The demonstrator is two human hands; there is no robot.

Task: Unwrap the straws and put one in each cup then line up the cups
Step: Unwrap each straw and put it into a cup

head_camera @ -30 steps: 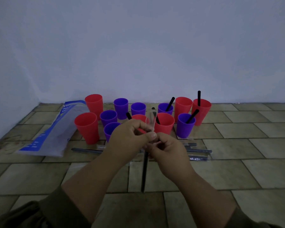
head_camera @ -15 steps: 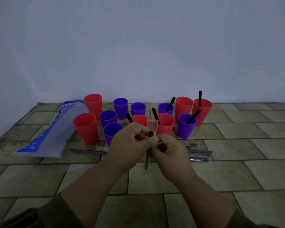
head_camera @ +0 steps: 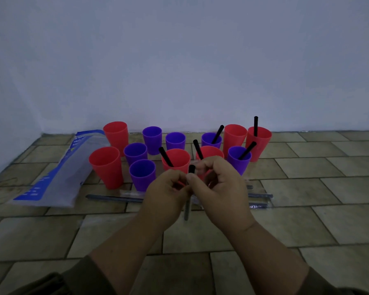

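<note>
Grip: Both hands look closed in a pinch. My left hand point(head_camera: 168, 193) and right hand point(head_camera: 221, 184) meet thumb to thumb around the straw point(head_camera: 191, 168), fingers curled. I cannot tell which one has the wrapper point(head_camera: 186, 211) and which the bare straw.
Straw: Held upright in the air over the middle of the floor point(head_camera: 307, 226), just in front of the cups. The black tip is bare above my thumbs and the lower end is sleeved.
Cups: A loose cluster toward the wall edge of the floor. By my count five hold straws and seven do not.
Risk, sleeve: The thin film may tear partway and leave a scrap stuck on the straw.
Risk, jerk: When the sleeve lets go, my hands could lurch into the red cup point(head_camera: 179, 161) just behind them and topple it.
Risk, drop: A slipped straw would land among the wrapped straws point(head_camera: 113, 198) and be hard to pick out in this dim light.
</note>
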